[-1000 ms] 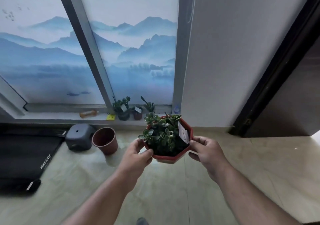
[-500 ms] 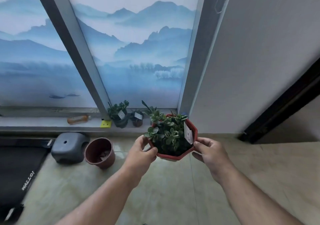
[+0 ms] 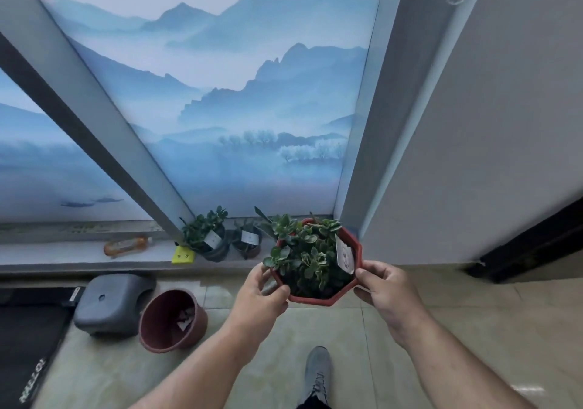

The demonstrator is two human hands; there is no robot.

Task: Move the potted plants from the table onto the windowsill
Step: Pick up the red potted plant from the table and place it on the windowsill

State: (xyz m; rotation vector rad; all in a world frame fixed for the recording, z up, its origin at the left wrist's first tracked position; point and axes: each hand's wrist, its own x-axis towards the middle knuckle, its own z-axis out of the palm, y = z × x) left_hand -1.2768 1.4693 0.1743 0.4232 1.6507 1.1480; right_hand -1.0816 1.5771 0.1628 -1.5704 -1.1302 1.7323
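Note:
I carry a red octagonal pot (image 3: 328, 300) filled with green succulents and a white tag. My left hand (image 3: 263, 295) grips its left rim, and my right hand (image 3: 383, 288) grips its right rim. The pot hangs in the air just in front of the low windowsill (image 3: 63, 255), near its right end. Two small dark potted plants stand on that sill: one (image 3: 209, 238) at the window post, a smaller one (image 3: 249, 240) to its right. Both carry white tags.
An orange bottle (image 3: 126, 245) and a yellow tag (image 3: 183, 255) lie on the sill. On the floor to the left are a grey stool (image 3: 113, 301), an empty brown pot (image 3: 172, 320) tipped over and a black treadmill (image 3: 28, 345). My grey shoe (image 3: 317, 374) is below; a wall is at right.
I have stepped closer to the window. The red pot has moved forward toward the right end of the sill, still held by both hands. My shoe has come into view.

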